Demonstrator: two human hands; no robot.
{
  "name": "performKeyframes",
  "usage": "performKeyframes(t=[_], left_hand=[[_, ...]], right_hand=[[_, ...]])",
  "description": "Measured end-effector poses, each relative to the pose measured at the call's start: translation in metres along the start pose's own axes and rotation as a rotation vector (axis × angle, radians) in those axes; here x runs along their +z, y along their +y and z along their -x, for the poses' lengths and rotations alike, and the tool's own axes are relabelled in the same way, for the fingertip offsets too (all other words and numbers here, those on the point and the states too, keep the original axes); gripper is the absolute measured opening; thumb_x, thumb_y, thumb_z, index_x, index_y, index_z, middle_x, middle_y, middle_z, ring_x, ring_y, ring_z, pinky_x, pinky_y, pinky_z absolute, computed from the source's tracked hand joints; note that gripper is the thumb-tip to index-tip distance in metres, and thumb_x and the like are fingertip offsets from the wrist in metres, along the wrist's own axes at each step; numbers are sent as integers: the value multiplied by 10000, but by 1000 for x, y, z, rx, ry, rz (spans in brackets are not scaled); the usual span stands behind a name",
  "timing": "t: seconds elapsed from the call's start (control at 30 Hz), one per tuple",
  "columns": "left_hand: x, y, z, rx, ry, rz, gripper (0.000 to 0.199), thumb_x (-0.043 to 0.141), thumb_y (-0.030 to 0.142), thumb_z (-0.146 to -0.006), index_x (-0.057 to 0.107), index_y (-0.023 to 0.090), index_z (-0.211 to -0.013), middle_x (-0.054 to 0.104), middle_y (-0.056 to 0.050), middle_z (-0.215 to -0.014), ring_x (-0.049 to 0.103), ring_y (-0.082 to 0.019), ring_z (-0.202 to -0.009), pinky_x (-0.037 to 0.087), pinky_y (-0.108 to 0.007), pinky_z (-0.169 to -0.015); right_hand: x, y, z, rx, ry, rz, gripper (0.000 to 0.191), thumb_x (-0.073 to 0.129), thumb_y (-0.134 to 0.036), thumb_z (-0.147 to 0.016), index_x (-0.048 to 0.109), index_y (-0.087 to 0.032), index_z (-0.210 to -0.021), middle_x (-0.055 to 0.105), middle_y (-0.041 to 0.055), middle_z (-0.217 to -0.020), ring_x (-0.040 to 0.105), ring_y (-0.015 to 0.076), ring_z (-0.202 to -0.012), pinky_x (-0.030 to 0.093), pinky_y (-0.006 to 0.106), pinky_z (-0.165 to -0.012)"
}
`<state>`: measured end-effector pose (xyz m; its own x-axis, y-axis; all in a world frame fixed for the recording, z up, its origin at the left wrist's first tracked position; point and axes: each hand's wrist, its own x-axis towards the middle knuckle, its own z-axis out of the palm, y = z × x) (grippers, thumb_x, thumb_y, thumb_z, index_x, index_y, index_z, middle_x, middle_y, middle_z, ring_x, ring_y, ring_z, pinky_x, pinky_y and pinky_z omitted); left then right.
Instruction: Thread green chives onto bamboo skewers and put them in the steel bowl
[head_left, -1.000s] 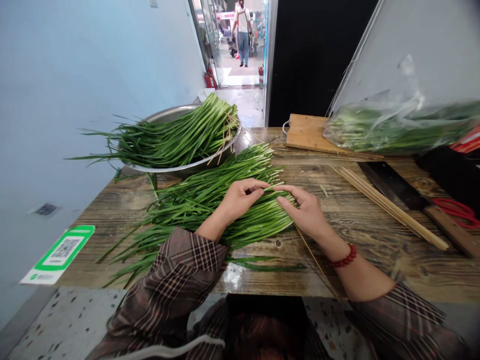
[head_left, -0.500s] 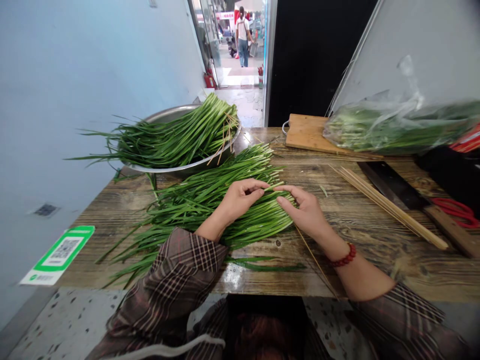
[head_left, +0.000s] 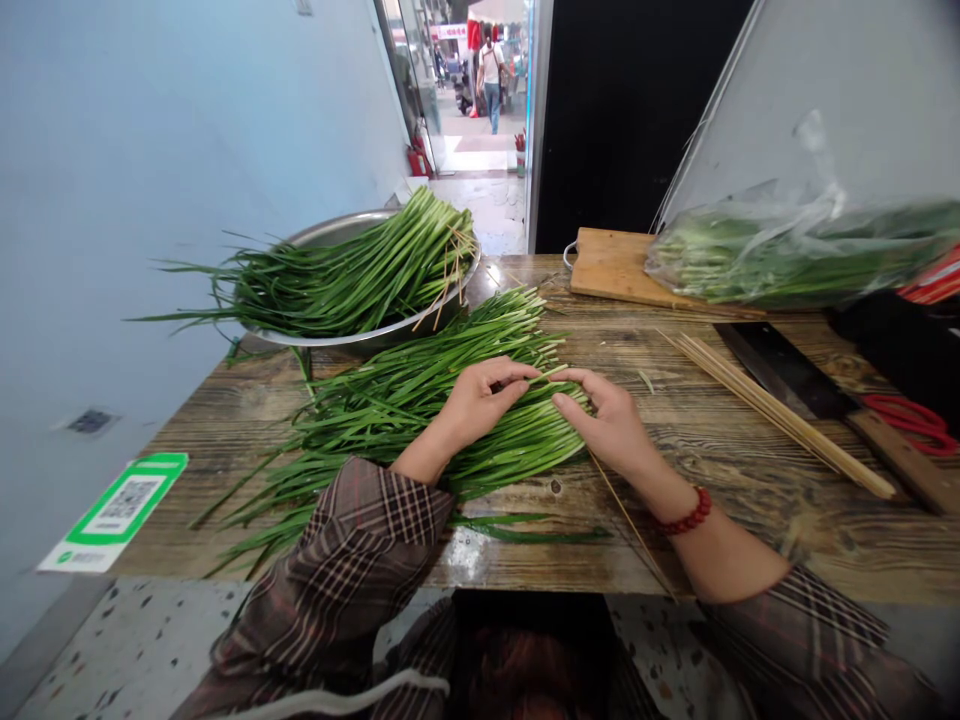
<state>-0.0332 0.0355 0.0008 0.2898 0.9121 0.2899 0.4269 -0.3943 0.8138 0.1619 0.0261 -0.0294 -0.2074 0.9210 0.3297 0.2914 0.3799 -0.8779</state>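
My left hand is closed in a pinch on a thin garlic chive stalk, above a spread of garlic chives on the wooden table. My right hand faces it with fingers curled around the pale stalk ends. Its index fingertip meets the pinched stalk, while the thumb lies over the white ends. The other right fingers are hidden. From under this hand a thin bamboo skewer slants toward the table's front edge; its upper end is out of sight.
A metal basin at back left holds more chives with skewers. On the right lie loose skewers, a cleaver, red-handled scissors, a cutting board and a bagged bundle of greens. A person is outside the doorway.
Both hands stay almost still, with only a slight shift of the right fingertips at the stalk. Beyond the doorway, the person has moved a little farther off.
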Motion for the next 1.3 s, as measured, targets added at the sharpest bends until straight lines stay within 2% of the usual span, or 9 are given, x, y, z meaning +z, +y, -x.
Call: performKeyframes(t=[0.13,0.2,0.33,0.6,0.8,0.9,1.0,1.17,1.3], left_hand=[[-1,1,0,5,-10,-10,210,577,198,-852,748,155,-967,654,-39,-794,578,-147,-747,432,-270,-706],[-1,2,1,11,-18,-16,209,575,190,-853,748,150,-964,653,-40,-791,583,-149,-752,436,-271,-713],[0,2,1,34,-28,-31,209,570,175,-856,749,153,-961,658,-39,-795,591,-147,-760,444,-272,-733],[1,1,1,104,-105,20,208,559,227,-879,746,146,-925,680,-58,-832,616,-158,-809,465,-275,-775],[3,8,-4,-17,-130,47,283,539,315,-890,696,134,-1039,706,-87,-1037,625,-197,-950,454,-301,-874],[7,11,-9,-54,-255,86,303,522,381,-888,687,129,-920,687,-38,-874,591,-164,-815,442,-261,-763],[9,13,-14,-106,-323,134,376,520,448,-873,597,130,-688,519,22,-629,453,-106,-622,361,-226,-614],[-1,12,-16,-188,-168,231,391,585,469,-823,516,140,-624,416,37,-601,363,-85,-581,289,-218,-557],[-9,6,-16,-202,24,305,335,616,429,-802,529,141,-656,425,35,-624,379,-87,-600,299,-214,-568]], right_hand=[[3,1,1,14,13,-106,465,597,-279,-848,514,-212,-1300,634,92,-1265,639,207,-1086,484,394,-1000],[3,0,2,7,-4,-114,483,587,-272,-858,491,-226,-1329,601,87,-1315,627,201,-1105,476,396,-1018],[3,1,1,-17,11,-94,351,589,-262,-857,563,-222,-1204,624,70,-1246,588,207,-1162,444,397,-1051],[5,6,1,-51,35,-83,167,598,-274,-850,549,-212,-998,648,51,-976,628,201,-987,488,365,-928],[3,3,-1,-102,10,-104,181,572,-308,-881,531,-221,-1034,645,46,-1001,626,181,-928,486,319,-852],[-1,-2,-1,-92,-6,-60,182,496,-354,-928,545,-217,-1039,630,17,-848,592,153,-715,468,283,-678],[-5,-6,0,-82,15,4,257,414,-396,-965,579,-214,-1042,604,6,-774,553,145,-647,435,277,-624],[-12,-1,-3,30,73,-128,413,299,-497,-987,532,-221,-1187,633,20,-814,585,135,-601,431,255,-529],[-21,-1,-7,81,-22,-103,343,406,-506,-955,564,-203,-968,652,12,-767,605,114,-560,443,234,-537]])
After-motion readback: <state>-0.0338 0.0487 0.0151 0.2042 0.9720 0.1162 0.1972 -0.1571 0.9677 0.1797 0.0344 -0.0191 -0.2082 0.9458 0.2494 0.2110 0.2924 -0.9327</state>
